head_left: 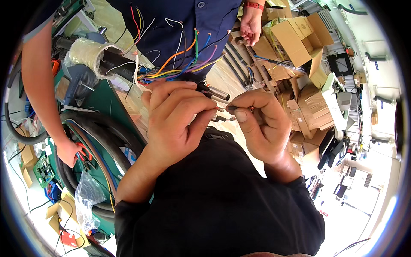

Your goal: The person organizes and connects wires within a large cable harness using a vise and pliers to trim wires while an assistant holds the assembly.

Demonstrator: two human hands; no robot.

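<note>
My left hand (177, 111) is closed, thumb and fingertips pinching a thin wire in front of my chest. My right hand (263, 122) faces it, thumb and forefinger pressed together on the same thin wire or its end; a small reddish tip shows past the fingers. The fingers hide most of it. Just beyond them are a metal cylindrical connector (219, 93) and a smaller black-and-metal piece (222, 118). Behind my left hand, a bundle of coloured wires (184, 70) fans out of a thick black cable (117, 64), whose sheath is wrapped in whitish film (83, 55).
A co-worker in a navy shirt (175, 21) stands opposite, one hand (67, 152) on red-handled pliers (85, 152), the other hand (251, 25) hanging. A blue vise (85, 85) stands left, above coiled black cable (107, 128) on a green bench. Cardboard boxes (295, 40) are piled right.
</note>
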